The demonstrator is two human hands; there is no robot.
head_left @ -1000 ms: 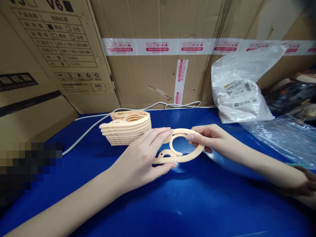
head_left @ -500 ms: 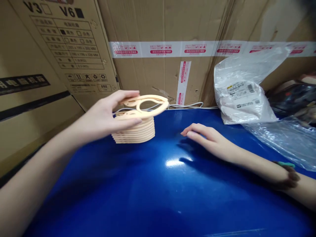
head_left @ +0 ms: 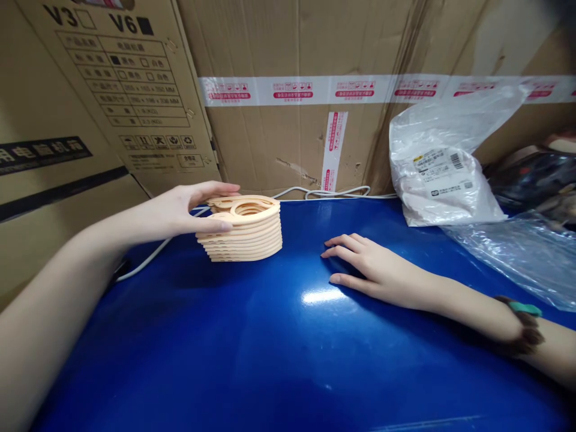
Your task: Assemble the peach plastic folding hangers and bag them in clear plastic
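Brown cardboard cartons (head_left: 279,51) are filling the upper part of the frame, and a glossy blue tabletop (head_left: 270,348) is spreading out below them. On my screen the stack of cream pieces (head_left: 252,237) is standing left of centre on the tabletop, its layers lining up neatly at the right end and appearing to be overhanging at the left. I am watching the left hand (head_left: 186,207) spanning the left end of the top piece (head_left: 270,208): the thumb is lying along the near edge while the fingers are reaching over the far side. Whether they are pinching it or merely resting there, I cannot tell. The right hand (head_left: 375,267) is lying palm down right of centre, fingers loosely spread, holding nothing. A white cable (head_left: 153,259) is trailing behind and to the left of the stack, and a white plastic bag (head_left: 441,180) is slumping at the right.

I am worrying mostly about the stack's balance. If the left hand were dragging sideways, the upper layers could be sliding out of line; if the thumb were catching a rim while lifting, the top piece could be skewing; pressing hard on that overhanging end could be tipping everything leftward.
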